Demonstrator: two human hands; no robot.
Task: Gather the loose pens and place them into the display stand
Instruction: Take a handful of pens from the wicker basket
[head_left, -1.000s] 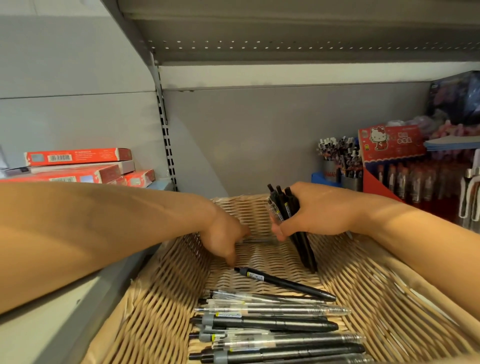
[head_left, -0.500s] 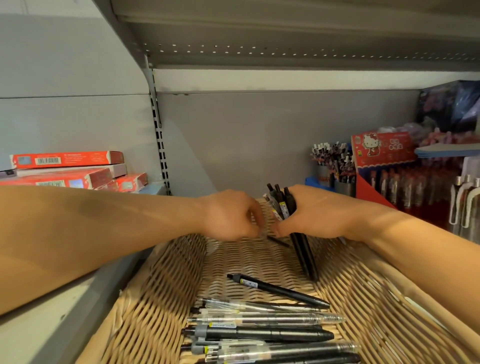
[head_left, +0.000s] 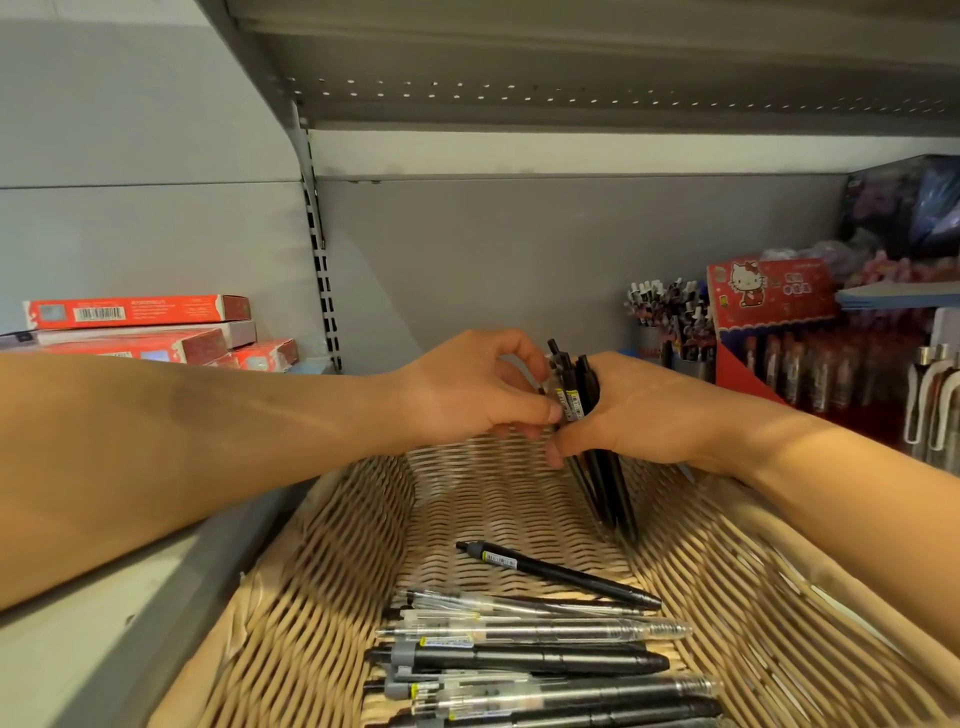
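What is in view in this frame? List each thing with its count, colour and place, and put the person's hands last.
wicker basket: one, tan, centre foreground on the shelf.
bundle of pens: several, mostly black, upright over the basket's far end.
single black pen: one, lying apart, mid-basket.
loose pens: a pile, black and clear, near end of the basket; exact count unclear.
red boxes: a stack, red and white, far left.
red display stand: one, cartoon cat header, right, with pens in it.
pen cups: pens upright, left of the stand.
left hand: pinches the bundle from the left.
right hand: grips the bundle.
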